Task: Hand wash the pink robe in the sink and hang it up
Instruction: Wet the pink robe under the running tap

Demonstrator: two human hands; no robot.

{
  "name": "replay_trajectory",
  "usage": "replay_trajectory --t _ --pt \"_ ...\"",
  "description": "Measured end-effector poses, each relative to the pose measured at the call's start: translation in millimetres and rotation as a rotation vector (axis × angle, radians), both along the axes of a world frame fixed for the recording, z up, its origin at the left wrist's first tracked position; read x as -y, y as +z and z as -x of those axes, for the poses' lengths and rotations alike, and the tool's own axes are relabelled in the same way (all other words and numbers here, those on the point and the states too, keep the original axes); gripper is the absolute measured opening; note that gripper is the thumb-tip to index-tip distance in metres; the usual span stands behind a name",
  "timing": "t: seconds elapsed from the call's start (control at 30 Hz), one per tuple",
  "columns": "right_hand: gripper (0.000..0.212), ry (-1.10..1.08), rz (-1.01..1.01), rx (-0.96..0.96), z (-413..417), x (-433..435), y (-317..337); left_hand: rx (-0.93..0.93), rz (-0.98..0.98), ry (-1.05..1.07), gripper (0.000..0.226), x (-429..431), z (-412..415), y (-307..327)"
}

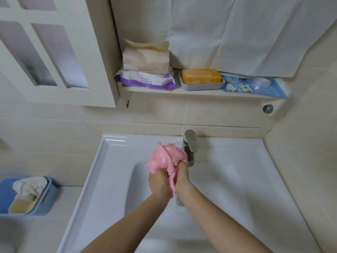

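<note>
Holding: your left hand (159,183) and your right hand (182,177) are both curled tight round the pink robe (166,158). Your hands are side by side and touching.
Robe: it is bunched up in a ball. Most of it sticks out above your fists, over the sink (237,161) and just beside the tap (190,143).
Water: some water drips down under your hands into the sink.
Shelf: the shelf (182,92) is on the wall above the sink. On it sit an orange soap bar (200,76) in a grey dish (200,87), a purple pack (145,80) with a beige pack (145,59) on top, and a blue pack (255,87).
Left side: a blue basket (52,194) holds a white cloth (30,185), well apart from the sink.
Up high: a white cupboard door (54,52) is on the left, and a white sheet (237,33) hangs above the shelf.
</note>
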State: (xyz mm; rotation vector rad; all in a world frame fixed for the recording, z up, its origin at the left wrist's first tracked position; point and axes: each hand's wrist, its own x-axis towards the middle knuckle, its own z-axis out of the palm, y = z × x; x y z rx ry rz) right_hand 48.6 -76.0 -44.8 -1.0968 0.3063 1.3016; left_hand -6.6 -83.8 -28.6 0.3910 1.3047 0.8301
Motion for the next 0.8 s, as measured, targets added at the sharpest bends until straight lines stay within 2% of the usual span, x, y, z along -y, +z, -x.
replay_trajectory --t 0.1,0.13,0.17,0.2,0.27,0.33,0.37,0.47,0.5,0.53,0.6,0.63,0.7,0.8 --pt "0.019 0.387 0.143 0.235 5.4 -6.2 -9.0 0.079 0.04 -0.069 0.018 -8.7 23.6 -6.0" --pt "0.01 0.504 0.172 0.321 6.5 -4.7 -15.0 0.087 0.029 -0.102 0.017 -12.2 34.8 -9.3" --pt "0.012 0.6 0.151 0.372 8.8 -1.6 -17.1 0.012 0.019 -0.141 0.013 -18.3 46.3 -16.9" --pt "0.028 0.664 0.109 0.396 11.1 0.8 -22.0 -0.078 0.0 -0.18 0.007 -23.2 60.3 -19.2" --pt "0.062 0.685 0.032 0.373 15.3 0.8 -30.6 -0.213 -0.012 -0.194 0.013 -37.6 89.1 -35.9" --pt "0.084 0.756 -0.025 0.402 26.5 -6.8 -37.5 -0.236 -0.016 -0.172 0.02 -52.8 119.6 -49.1" --pt "0.087 0.831 -0.047 0.435 35.3 -10.7 -38.1 -0.296 -0.033 -0.191 0.028 -56.6 132.1 -52.5" --pt "0.069 1.124 -0.084 0.586 71.7 -17.6 -43.2 -0.682 -0.015 -0.393 0.088 -64.4 168.5 -73.1" --pt "0.068 1.185 -0.114 0.657 83.5 -18.0 -47.7 -0.85 -0.012 -0.517 0.098 -62.7 175.7 -77.0" --pt "0.068 1.233 -0.136 0.733 95.0 -19.8 -54.3 -1.082 -0.064 -0.63 0.1 -62.0 184.3 -81.4" --pt "0.066 1.285 -0.161 0.881 114.5 -25.6 -69.3 -1.549 -0.368 -0.74 0.093 -63.9 193.1 -80.1" --pt "0.062 1.288 -0.174 0.913 119.0 -29.5 -75.6 -1.632 -0.534 -0.777 0.086 -67.4 195.1 -80.4" --pt "0.048 1.289 -0.211 0.878 120.2 -36.8 -85.1 -1.674 -0.732 -0.981 0.075 -73.5 197.1 -89.5" --pt "0.027 1.132 -0.106 0.878 103.4 -40.7 -76.7 -1.605 -0.639 -1.322 0.069 -72.8 184.6 -93.7"
